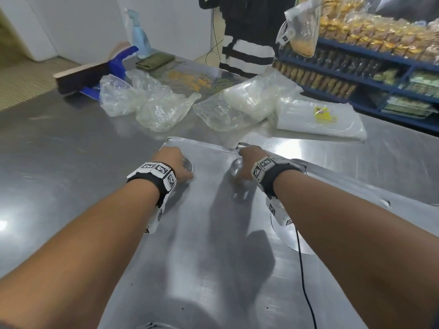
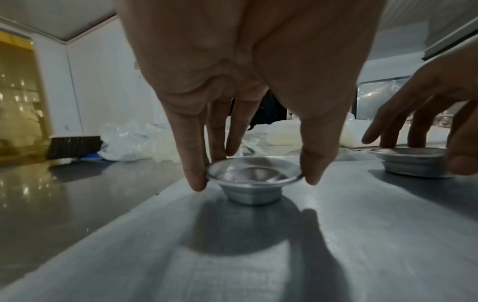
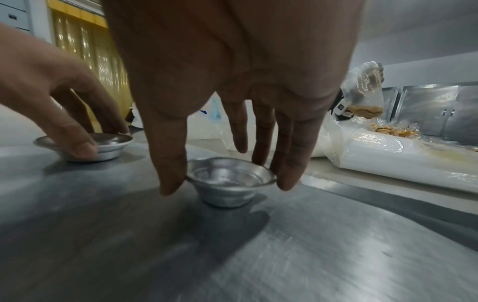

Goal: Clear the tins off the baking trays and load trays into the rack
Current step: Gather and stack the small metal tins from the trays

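2 small metal tins stand upright near the far end of a baking tray [image 1: 213, 245] that lies on the steel counter [image 1: 59, 162], and each hand has 1. In the left wrist view the left hand [image 2: 245, 81] comes down from above, its fingers [image 2: 192, 163] and thumb pinching the flared rim of the left tin [image 2: 254, 179] on opposite sides. In the right wrist view the right hand [image 3: 232, 71] does the same with the right tin [image 3: 230, 181], thumb on 1 side of the rim, fingers [image 3: 289, 163] on the other. Both tins look empty and appear to sit on the tray, though whether either has just left it I cannot tell. The step in hand seems to be clearing the tins. Next comes a straight lift, keeping each rim pinch firm since the thin flare gives little to hold, then setting the tins off the tray. Plastic bags [image 1: 156, 110] crowd the counter just beyond the tray, so a spot to the side would suit better
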### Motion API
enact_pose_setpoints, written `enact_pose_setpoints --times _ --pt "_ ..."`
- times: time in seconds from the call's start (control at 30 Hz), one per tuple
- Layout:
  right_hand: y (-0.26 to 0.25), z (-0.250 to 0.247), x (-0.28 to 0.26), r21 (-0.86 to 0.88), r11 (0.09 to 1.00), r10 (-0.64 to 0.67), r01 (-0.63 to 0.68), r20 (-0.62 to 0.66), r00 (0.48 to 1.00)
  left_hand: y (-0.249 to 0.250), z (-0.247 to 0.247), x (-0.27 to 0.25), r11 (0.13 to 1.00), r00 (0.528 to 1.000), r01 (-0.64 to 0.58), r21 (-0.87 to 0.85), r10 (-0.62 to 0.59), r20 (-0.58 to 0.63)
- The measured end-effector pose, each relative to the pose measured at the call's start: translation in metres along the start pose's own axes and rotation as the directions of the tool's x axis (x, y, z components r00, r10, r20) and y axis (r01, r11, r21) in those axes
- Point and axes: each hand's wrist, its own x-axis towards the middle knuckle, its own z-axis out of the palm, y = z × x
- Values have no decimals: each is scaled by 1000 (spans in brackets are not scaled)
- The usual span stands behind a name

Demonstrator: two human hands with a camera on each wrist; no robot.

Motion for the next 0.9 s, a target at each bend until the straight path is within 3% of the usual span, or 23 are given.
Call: enact_pose_setpoints --times 0.23,0.43,0.7,0.9 --pt "9 -16 -41 -109 994 29 -17 110 993 27 -27 -34 996 997 -68 55 66 50" --pt "26 -53 -98 -111 994 33 -19 127 991 76 -69 -83 991 992 -116 66 112 50" --pt "76 -86 -224 -57 998 33 -27 94 995 160 -104 -188 968 970 -237 86 231 72" --pt "130 -78 -329 -69 994 87 -81 87 992 224 -85 -284 940 940 -333 75 325 100"
